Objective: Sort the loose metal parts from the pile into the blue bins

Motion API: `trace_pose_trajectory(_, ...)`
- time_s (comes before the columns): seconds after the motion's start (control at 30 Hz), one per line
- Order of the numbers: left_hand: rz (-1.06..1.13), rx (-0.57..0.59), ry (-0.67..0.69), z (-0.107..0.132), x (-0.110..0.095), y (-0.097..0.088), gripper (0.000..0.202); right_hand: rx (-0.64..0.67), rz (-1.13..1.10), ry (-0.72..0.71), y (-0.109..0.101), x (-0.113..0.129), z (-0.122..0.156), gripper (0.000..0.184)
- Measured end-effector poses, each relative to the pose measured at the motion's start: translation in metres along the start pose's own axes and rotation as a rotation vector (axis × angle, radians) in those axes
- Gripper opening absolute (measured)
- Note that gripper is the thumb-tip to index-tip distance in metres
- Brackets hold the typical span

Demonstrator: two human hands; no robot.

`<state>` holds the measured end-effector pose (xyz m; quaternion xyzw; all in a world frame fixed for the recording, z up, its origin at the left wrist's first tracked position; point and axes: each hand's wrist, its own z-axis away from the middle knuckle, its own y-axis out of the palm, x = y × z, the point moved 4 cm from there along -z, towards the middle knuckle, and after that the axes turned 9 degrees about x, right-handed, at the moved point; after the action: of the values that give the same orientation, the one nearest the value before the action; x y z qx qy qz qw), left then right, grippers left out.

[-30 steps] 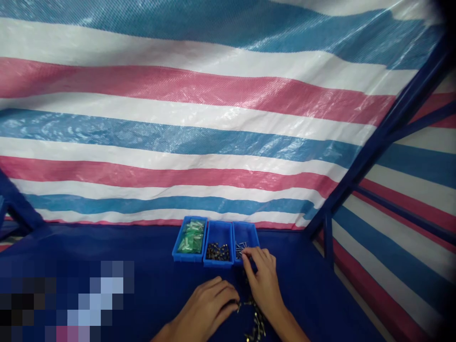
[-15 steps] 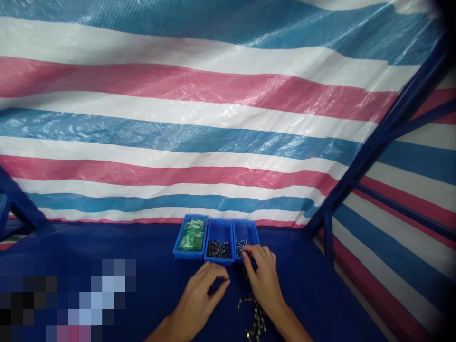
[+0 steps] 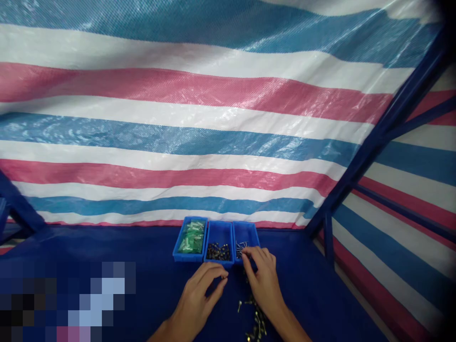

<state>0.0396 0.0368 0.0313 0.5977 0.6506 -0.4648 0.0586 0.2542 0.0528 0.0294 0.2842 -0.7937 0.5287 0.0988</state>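
My left hand [image 3: 201,297] is closed in a pinch in front of the middle bin. A tiny brownish metal piece [image 3: 224,276] shows between its thumb and forefinger; its exact kind is too small to tell. My right hand [image 3: 264,275] reaches over the near edge of the right blue bin [image 3: 245,230], which holds silver screws [image 3: 241,247]. Its thumb and forefinger are pinched together beside those screws, and whatever is in them cannot be made out. Dark metal fittings [image 3: 218,251] fill the front of the middle blue bin [image 3: 219,232].
A third blue bin [image 3: 188,258] on the left contains green-tinted plastic packets [image 3: 192,240]. Brass-coloured screw-like parts [image 3: 259,323] lie scattered on the dark blue table [image 3: 107,247] by my right forearm. Striped sheeting [image 3: 178,114] hangs behind, with a blue frame post [image 3: 370,128] at right.
My left hand has drawn slightly to the left, and the small piece in its fingertips now shows. My right hand stays at the right bin, almost unmoved.
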Motion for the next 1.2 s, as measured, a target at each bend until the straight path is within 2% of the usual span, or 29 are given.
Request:
trace_pose_trajectory(0.1, -0.017, -0.011, -0.039, 0.001, 0.003, 0.000, 0.003, 0.015, -0.009, 0.003, 0.000, -0.001, 0.000, 0.021)
trace_pose_trajectory(0.27, -0.017, 0.003, -0.051, 0.004, 0.008, 0.003, 0.011, 0.013, 0.000, 0.003, 0.001, -0.001, 0.000, 0.022)
trace_pose_trajectory(0.63, -0.041, 0.018, -0.080, 0.003, 0.007, 0.002, 0.011, 0.023, -0.027, 0.012, 0.001, -0.001, 0.001, 0.019)
trace_pose_trajectory(0.8, -0.058, -0.004, -0.028, 0.002, 0.004, 0.001, 0.018, 0.021, -0.016, 0.010, 0.001, -0.002, 0.001, 0.018)
trace_pose_trajectory(1.03, -0.084, -0.061, -0.036, 0.001, 0.009, -0.003, 0.025, 0.037, -0.029, 0.008, 0.004, -0.004, 0.001, 0.018)
trace_pose_trajectory(1.2, -0.047, -0.074, -0.036, 0.003, 0.012, -0.004, 0.022, 0.030, -0.014, 0.005, 0.002, -0.002, 0.001, 0.018)
